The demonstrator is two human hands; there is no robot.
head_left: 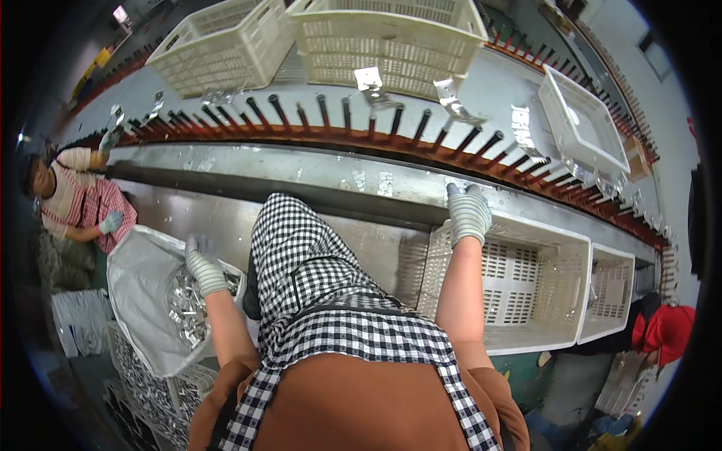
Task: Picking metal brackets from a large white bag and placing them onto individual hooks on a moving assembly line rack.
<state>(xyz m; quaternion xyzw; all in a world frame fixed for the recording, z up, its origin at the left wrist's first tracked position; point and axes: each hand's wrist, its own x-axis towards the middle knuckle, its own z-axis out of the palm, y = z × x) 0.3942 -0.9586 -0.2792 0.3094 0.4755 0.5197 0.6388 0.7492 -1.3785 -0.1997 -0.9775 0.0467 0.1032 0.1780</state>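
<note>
Both my hands wear pale striped gloves with grey fingertips. At the left, my left hand (203,264) is over the edge of a white bag liner (139,274) with many small shiny metal pieces (186,304) inside. Its fingers are stretched out, a little blurred, and nothing shows in them. My right hand (469,214) is at the front edge of the metal bench (301,169), above the near left corner of a white slotted crate (545,301). A gap shows between its thumb and fingers, with nothing visible in them.
A row of upright black-tipped pegs on a red rail (353,139) runs along the bench. Bent metal plates (459,101) hang behind it. Cream crates (391,49) stand at the back. A co-worker (83,192) sits at far left; a person in red (665,334) is at right.
</note>
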